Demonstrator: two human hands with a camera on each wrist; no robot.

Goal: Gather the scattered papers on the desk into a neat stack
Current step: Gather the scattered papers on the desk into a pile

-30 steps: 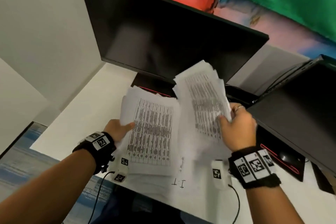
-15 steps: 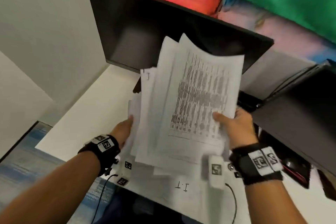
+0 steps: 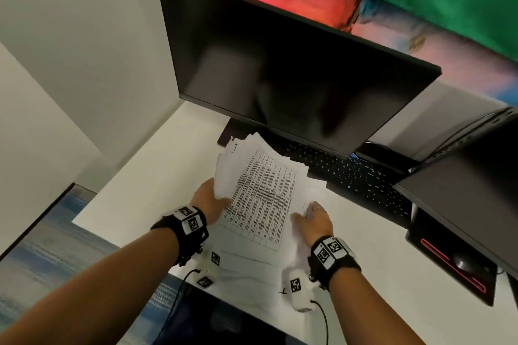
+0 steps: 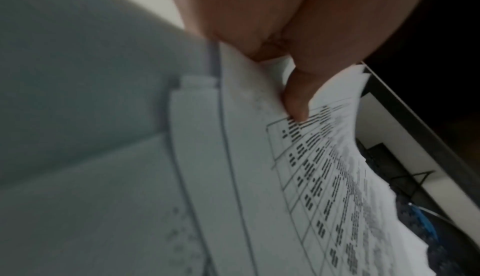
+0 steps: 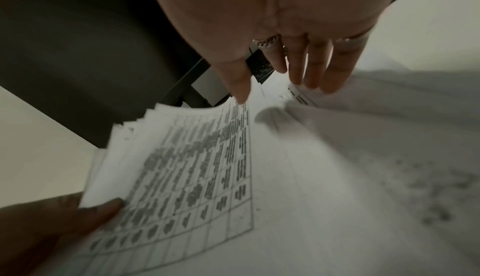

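Observation:
A bundle of white papers printed with tables hangs low over the white desk, its far edges fanned unevenly. My left hand pinches the bundle's left edge, thumb on top. My right hand hovers at the bundle's right side with straight, spread fingers and holds nothing. More loose sheets lie flat on the desk under the bundle. The right wrist view shows the papers and my left hand's thumb at their corner.
A large dark monitor stands right behind the papers. A black keyboard lies to the right under it, and a second dark screen is at the right. A mouse on a red-edged pad sits far right. The desk's front edge is close.
The two held sets were joined into one bundle, raised upright, then lowered toward the desk. My right hand has let go of the papers and opened; the left still holds them.

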